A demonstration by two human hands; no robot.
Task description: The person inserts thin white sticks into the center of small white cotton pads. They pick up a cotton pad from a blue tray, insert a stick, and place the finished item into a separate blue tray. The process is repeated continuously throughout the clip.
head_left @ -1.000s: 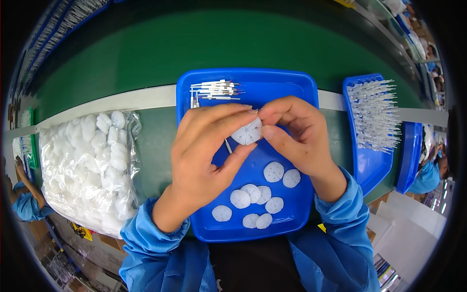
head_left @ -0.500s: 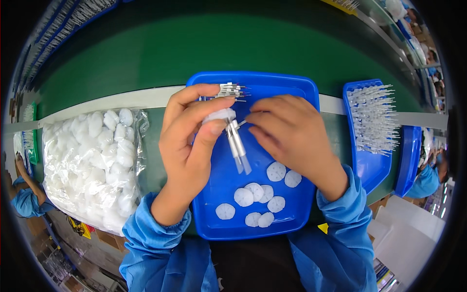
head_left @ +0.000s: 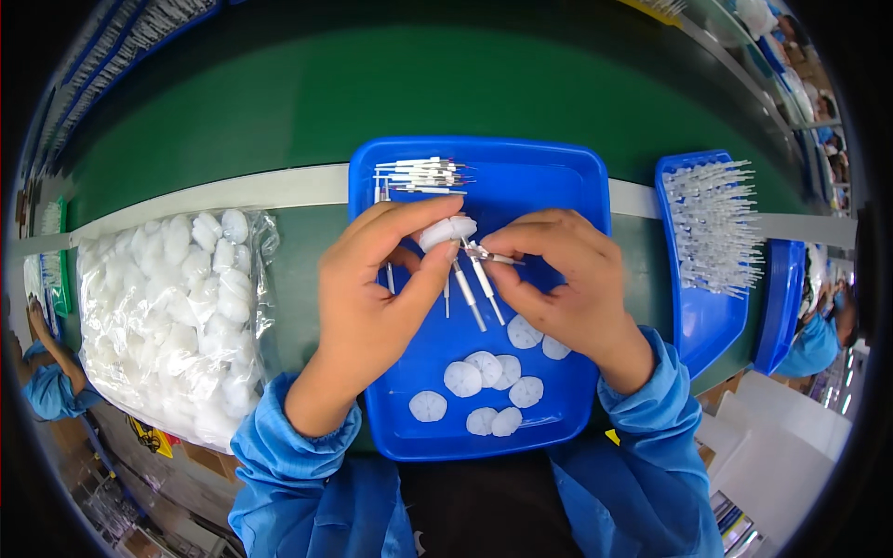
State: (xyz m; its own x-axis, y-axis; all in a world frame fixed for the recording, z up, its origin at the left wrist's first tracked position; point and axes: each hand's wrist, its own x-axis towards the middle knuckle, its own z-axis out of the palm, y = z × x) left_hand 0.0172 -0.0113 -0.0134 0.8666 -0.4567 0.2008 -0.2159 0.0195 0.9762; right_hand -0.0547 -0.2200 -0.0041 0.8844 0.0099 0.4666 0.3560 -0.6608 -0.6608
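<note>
Between the thumb and fingers of my left hand (head_left: 363, 293) is a white round piece (head_left: 447, 232), held above the blue tray (head_left: 558, 181). Thin white rods (head_left: 470, 296) slant down from beneath it, some with clear or pale lower ends. My right hand (head_left: 579, 284) is closed in a pinch on a slim white rod (head_left: 505, 259), whose metallic end meets the underside of the round piece. How they join is hidden by my fingertips. Several white discs (head_left: 463, 378) lie in the near half of the tray, and a bundle of white rods (head_left: 423, 175) rests at its far left.
At left lies a clear plastic bag (head_left: 167, 325) full of white round pieces. On the right, another blue tray (head_left: 712, 325) holds many upright-packed white rods (head_left: 714, 228). The green table (head_left: 400, 84) stretches away beyond. Other people's blue sleeves (head_left: 56, 386) show at both sides.
My right hand, blurred before, now pinches a rod against the round piece. My left hand has shifted right and slightly nearer, uncovering the bundle of rods behind it.
</note>
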